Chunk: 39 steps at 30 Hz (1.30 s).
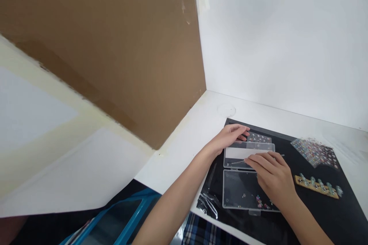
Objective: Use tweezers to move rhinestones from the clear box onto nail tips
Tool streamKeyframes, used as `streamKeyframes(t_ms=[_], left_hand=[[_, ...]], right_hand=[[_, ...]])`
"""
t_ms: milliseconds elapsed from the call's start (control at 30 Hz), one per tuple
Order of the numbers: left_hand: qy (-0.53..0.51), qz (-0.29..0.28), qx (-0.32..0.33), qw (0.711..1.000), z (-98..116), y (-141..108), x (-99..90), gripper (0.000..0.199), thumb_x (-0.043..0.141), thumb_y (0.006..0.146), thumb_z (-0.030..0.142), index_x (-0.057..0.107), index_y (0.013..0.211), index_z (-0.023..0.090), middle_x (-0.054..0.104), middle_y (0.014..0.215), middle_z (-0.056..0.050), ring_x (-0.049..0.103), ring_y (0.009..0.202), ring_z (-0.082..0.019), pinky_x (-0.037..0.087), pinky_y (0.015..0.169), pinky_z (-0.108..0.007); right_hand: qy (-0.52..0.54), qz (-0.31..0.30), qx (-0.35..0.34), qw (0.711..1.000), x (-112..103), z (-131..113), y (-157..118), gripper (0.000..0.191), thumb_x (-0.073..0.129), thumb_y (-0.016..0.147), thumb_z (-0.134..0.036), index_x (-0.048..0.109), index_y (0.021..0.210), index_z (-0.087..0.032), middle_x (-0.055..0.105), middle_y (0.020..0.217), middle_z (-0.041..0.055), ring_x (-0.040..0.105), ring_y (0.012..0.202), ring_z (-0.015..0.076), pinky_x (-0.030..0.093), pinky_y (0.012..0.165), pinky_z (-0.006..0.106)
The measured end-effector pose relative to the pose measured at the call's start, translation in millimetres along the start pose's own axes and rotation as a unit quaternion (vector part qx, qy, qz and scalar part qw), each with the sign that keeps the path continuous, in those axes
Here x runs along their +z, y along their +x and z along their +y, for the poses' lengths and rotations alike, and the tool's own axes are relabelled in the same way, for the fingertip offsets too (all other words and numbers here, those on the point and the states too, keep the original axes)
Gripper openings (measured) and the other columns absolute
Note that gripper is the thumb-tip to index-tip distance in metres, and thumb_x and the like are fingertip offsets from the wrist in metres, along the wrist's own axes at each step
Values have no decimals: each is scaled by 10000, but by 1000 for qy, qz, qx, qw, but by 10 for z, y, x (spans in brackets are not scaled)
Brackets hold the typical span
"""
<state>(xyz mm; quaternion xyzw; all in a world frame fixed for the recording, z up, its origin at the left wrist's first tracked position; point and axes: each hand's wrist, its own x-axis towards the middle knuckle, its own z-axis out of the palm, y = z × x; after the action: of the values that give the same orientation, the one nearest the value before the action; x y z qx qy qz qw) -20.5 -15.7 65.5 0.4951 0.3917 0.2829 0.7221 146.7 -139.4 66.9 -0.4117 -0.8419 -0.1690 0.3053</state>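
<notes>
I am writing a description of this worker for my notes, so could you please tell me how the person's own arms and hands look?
The left hand and right hand are bare, with slim fingers. No gloves, sleeves, watch or bracelet show. Dark blue plaid cloth with pale lines, perhaps clothing, appears at the bottom.
</notes>
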Motion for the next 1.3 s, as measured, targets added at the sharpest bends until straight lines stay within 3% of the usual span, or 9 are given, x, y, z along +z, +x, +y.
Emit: streamKeyframes(t_ms=[1300], left_hand=[[22, -12, 7, 1000, -24, 4, -30, 261, 599, 1046, 374, 769, 1093, 182, 771, 1140, -99, 707, 936, -161, 574, 934, -333]], right_hand=[[1, -27, 5, 1000, -64, 31, -46, 396, 480, 923, 53, 728, 1070, -219, 793, 979, 17, 689, 882, 153, 445, 901, 340]])
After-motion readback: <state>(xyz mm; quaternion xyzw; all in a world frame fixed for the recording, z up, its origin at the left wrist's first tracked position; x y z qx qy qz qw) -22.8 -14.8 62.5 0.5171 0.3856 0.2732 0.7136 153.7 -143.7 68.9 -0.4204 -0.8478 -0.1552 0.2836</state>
